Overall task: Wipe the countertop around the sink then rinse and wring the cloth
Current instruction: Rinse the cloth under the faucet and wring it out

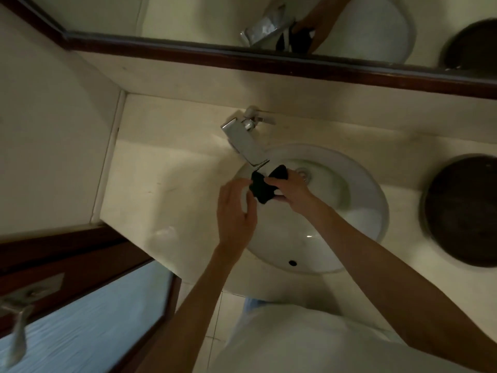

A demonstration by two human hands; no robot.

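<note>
Reaching over the sink (377, 211), your right hand (291, 190) curls around the black cloth (261, 188) under the faucet (246, 144); your left hand (236, 211), fingers loosely spread, touches it.

Both forearms reach forward — right grip (290, 188) clenched on the cloth (262, 189), left grip (236, 211) loose-fingered beside it.

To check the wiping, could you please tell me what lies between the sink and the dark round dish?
Only bare countertop, seen in the head view; nothing sits between the sink and the dark round dish.
</note>
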